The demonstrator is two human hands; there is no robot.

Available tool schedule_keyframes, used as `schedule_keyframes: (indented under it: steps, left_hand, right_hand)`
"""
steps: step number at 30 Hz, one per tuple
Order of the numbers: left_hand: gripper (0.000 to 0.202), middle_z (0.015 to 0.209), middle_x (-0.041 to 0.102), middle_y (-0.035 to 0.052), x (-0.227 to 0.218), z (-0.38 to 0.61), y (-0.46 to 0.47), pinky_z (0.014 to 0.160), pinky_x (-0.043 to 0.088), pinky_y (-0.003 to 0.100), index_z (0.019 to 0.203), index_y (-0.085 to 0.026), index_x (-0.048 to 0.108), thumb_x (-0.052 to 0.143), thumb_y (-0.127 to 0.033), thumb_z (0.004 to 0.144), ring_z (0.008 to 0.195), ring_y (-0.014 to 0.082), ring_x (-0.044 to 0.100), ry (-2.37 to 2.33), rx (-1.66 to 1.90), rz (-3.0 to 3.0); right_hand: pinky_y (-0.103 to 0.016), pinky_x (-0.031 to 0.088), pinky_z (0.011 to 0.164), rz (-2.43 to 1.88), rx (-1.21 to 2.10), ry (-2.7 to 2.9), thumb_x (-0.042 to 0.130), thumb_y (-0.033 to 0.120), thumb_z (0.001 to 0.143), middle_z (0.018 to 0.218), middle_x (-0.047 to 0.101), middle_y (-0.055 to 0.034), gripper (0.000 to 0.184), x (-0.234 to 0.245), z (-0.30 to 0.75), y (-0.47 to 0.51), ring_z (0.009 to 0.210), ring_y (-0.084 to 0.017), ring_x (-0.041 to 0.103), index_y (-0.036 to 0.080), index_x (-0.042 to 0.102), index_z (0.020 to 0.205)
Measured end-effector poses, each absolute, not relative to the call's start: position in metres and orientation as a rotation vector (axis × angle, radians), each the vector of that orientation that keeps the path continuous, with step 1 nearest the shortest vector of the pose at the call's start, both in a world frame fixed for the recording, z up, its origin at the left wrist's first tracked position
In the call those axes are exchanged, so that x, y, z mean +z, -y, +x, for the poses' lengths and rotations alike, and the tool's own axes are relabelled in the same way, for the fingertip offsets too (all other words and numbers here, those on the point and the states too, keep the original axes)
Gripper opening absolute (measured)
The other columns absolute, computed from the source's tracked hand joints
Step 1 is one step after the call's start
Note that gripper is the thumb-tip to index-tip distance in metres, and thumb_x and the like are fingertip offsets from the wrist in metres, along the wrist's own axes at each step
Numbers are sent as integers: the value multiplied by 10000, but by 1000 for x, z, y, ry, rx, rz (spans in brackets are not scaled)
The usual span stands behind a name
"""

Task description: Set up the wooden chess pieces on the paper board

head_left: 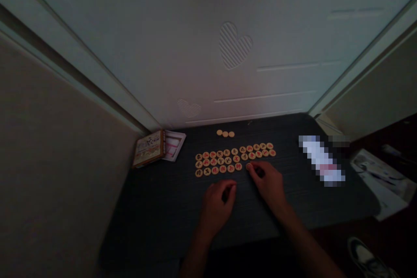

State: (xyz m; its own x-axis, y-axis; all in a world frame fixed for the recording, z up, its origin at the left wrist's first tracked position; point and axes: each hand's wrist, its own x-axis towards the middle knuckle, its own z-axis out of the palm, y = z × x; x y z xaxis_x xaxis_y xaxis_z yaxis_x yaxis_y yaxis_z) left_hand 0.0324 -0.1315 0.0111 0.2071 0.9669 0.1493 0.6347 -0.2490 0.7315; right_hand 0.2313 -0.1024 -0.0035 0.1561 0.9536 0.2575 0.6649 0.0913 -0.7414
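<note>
Round wooden Chinese chess pieces with red and black characters lie face up in three rows on the dark table. At the right end of the front row, the fingertips of my right hand are closed on one Chinese chess piece, mostly covered by the fingers. My left hand hovers or rests just in front of the front row, thumb and forefinger pinched together. Whether anything is in that pinch cannot be made out. Behind the rows, three pale pieces show no characters.
The table stands against a white panel with embossed hearts. A decorated box leans at the back left, beside a booklet or papers. A blurred-out item lies at the right. Papers and a shoe are beyond the edge.
</note>
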Motion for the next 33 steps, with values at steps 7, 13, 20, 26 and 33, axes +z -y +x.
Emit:
schedule_keyframes:
  steps: [7, 13, 20, 26, 33]
  left_hand:
    - [136, 920, 760, -13, 10, 32, 132, 781, 512, 327, 1034, -271, 697, 579, -260, 966, 797, 175, 683, -1471, 824, 1982]
    - [134, 927, 754, -6, 12, 32, 132, 798, 508, 326, 1028, -256, 692, 571, -260, 971, 818, 174, 679, -1458, 803, 1977]
    - [148, 952, 755, -3, 10, 32, 132, 822, 505, 334, 1050, -260, 693, 563, -255, 979, 833, 175, 678, -1464, 781, 1979]
    - [150, 955, 762, 3, 10, 32, 132, 816, 513, 334, 1055, -262, 696, 568, -266, 978, 840, 182, 686, -1473, 789, 1971]
    - [147, 961, 769, 10, 14, 32, 136, 819, 535, 334, 1041, -254, 705, 576, -264, 971, 850, 184, 697, -1452, 805, 1956]
  right_hand:
    - [-325, 540, 684, -1656, 401, 1598, 586, 396, 977, 815, 706, -56, 251, -3, 230, 100, 701, -195, 654, 209, 720, 874]
    - [-358, 572, 847, -1515, 422, 1734, 586, 306, 980, 1028, 708, -83, 160, -1, 238, 110, 929, -217, 684, 221, 711, 1032]
    - [-422, 565, 966, -1418, 337, 1822, 605, 232, 958, 1121, 697, -87, 211, -15, 240, 114, 1061, -243, 662, 249, 707, 1142]
    - [-444, 570, 961, -1408, 312, 1828, 592, 212, 961, 1119, 702, -87, 237, -16, 239, 114, 1051, -251, 659, 252, 698, 1169]
    - [-425, 550, 979, -1420, 367, 1782, 564, 195, 973, 1123, 697, -91, 236, -9, 239, 116, 1057, -239, 659, 233, 696, 1166]
